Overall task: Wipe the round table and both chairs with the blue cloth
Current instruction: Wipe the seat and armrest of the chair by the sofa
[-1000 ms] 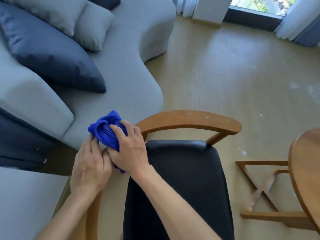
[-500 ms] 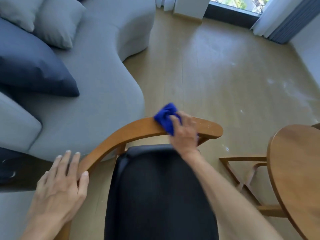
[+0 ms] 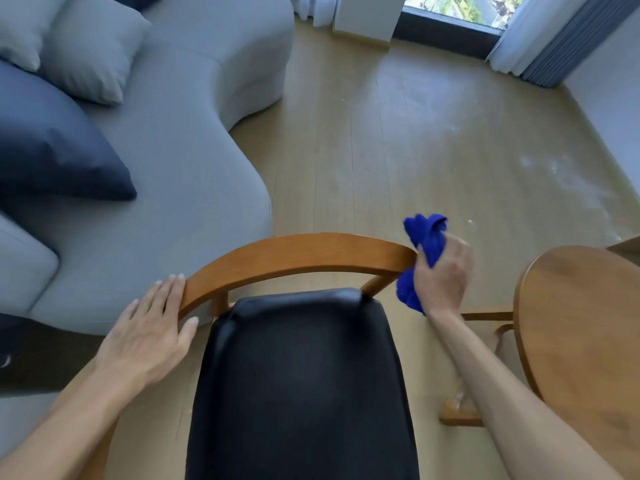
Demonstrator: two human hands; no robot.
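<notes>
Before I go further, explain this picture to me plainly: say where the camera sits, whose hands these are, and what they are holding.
No machine is here. One wide-angle camera is worn on a person's head, looking forward and down, so the two bare arms coming in from the bottom edge are that person's own. The right hand grips a crumpled bright blue cloth at the right end of the curved wooden backrest of a chair with a black padded seat. The left hand lies open and flat on the backrest's left end and holds nothing. At the right edge is part of the round wooden table; nothing shows on that part. A grey curved sofa with cushions stands to the left.
</notes>
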